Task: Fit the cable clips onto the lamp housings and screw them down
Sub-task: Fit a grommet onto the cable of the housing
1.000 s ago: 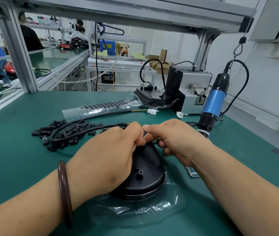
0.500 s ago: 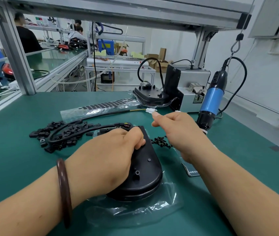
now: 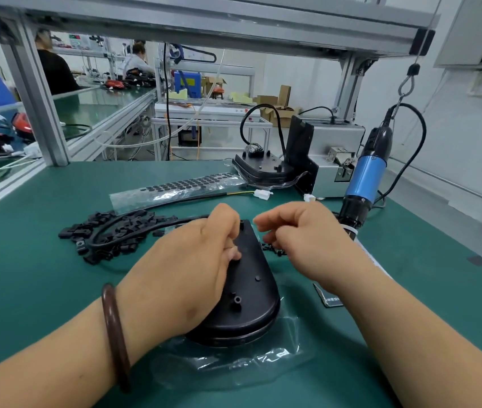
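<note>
At the middle of the green table (image 3: pixel 42 290) we have the black lamp housing (image 3: pixel 248 290) lying on a clear plastic bag (image 3: pixel 248 360). Our left hand (image 3: pixel 192 269) lies over its narrow end, the grip curled round the cable (image 3: pixel 134 228) where it meets the housing; any clip beneath is hidden. Our right hand (image 3: pixel 301 242) hovers just beside, thumb and forefinger nearly pinched; we cannot tell whether they hold anything. We judge a clip is being seated. Next we need one of the loose screws (image 3: pixel 275 250), then the hanging electric screwdriver (image 3: pixel 365 178). Spare cable clips (image 3: pixel 107 231) are heaped to the left. Beyond stand an aluminium frame (image 3: pixel 39 107), a grey screw feeder (image 3: pixel 334 148) and a second housing (image 3: pixel 263 169).
</note>
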A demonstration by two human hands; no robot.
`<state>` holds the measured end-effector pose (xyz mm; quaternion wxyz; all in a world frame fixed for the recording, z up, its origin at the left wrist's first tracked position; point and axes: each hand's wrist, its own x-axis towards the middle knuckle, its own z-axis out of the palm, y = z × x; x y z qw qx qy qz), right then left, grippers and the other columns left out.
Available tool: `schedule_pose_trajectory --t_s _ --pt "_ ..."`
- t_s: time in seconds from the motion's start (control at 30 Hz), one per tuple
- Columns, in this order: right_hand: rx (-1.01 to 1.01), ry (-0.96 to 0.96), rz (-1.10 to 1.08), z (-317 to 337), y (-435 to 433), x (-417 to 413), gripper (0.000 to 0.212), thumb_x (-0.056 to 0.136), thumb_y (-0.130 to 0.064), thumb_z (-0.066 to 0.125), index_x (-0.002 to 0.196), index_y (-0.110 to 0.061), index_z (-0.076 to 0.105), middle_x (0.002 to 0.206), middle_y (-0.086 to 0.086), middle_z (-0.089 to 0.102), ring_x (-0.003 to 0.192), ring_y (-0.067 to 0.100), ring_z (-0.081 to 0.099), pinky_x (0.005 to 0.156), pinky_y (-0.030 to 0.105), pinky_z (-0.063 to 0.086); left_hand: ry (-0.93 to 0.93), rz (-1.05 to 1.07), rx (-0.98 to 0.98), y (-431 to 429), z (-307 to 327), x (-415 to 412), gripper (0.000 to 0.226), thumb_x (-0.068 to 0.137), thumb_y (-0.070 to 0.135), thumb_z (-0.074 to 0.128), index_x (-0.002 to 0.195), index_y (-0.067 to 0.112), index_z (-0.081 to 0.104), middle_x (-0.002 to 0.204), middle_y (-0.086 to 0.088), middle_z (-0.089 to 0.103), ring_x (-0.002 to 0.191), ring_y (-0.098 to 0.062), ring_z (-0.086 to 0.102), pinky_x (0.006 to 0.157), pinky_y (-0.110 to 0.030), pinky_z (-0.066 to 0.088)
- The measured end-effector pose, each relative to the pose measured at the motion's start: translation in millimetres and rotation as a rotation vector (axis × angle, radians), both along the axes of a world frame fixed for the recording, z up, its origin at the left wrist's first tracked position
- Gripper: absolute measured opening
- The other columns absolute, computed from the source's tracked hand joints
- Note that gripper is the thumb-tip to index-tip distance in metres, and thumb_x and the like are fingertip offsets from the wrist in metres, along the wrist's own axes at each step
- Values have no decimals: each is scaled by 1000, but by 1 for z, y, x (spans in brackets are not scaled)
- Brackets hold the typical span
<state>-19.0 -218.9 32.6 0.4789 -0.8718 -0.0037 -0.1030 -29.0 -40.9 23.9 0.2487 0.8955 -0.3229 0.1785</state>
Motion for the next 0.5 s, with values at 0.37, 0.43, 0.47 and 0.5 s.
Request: schedule_pose_trajectory --t_s 0.37,0.43,0.47,0.5 --pt "-833 -224 232 -9 11 -11 22 88 -13 51 99 -14 70 110 -2 51 96 25 52 79 33 48 181 471 -182 71 48 112 12 96 16 49 106 19 45 102 4 65 90 -16 55 76 -30 40" --pt "-815 -203 233 -8 11 -12 22 88 -13 50 100 -14 69 110 -3 48 97 24 51 79 36 49 246 491 -23 72 45 134 15 94 16 54 108 20 53 108 0 65 97 -20 56 87 -34 44" --pt "-804 -189 239 -8 11 -13 23 88 -14 50 102 -14 69 111 -4 47 97 23 50 80 36 49 264 486 52 69 42 142 15 93 16 56 108 21 57 110 0 66 99 -20 57 90 -33 45" --pt "-792 -178 243 -8 10 -14 23 89 -15 50 102 -15 68 111 -5 45 97 22 49 81 36 48 275 476 117 65 38 150 16 93 16 57 106 22 61 111 0 67 99 -18 58 92 -31 45"
